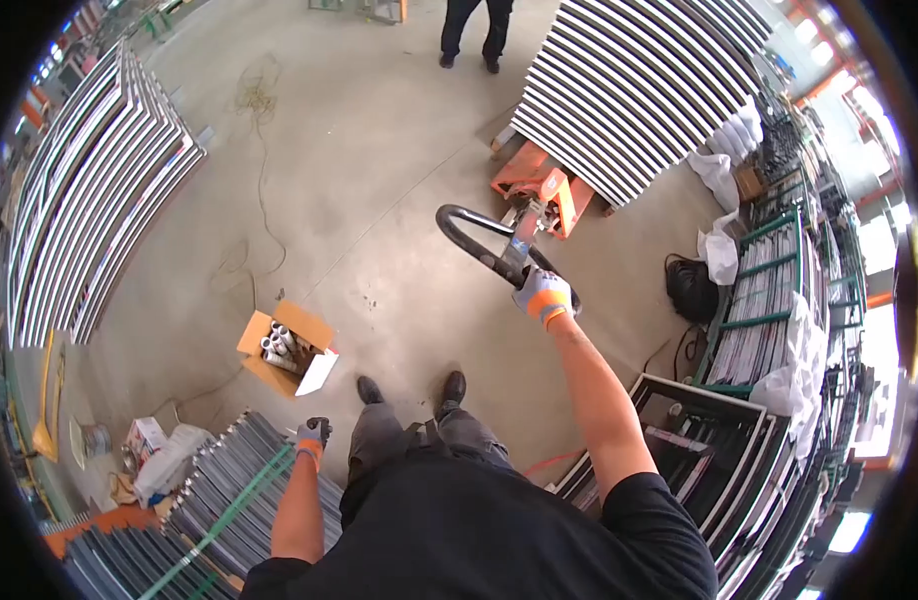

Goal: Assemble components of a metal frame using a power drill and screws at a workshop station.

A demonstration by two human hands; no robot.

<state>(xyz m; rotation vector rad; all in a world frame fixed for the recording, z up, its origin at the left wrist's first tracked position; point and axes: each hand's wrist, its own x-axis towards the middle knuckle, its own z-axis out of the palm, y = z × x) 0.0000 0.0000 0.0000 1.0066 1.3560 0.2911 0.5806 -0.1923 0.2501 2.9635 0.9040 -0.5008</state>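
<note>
My right hand (542,296), in a grey and orange glove, grips the black loop handle (469,235) of an orange pallet jack (544,190). The jack sits under a tall stack of black and white framed panels (629,80). My left hand (313,436), gloved the same way, hangs at my side with its fingers curled, close to a stack of grey metal profiles (234,490) bound with a green strap. It holds nothing that I can see.
An open cardboard box of white tubes (284,350) lies on the concrete floor left of my feet. Another panel stack (94,190) stands at the left. Racks of frames (769,300) line the right. A person's legs (474,35) stand far ahead. Cables trail across the floor.
</note>
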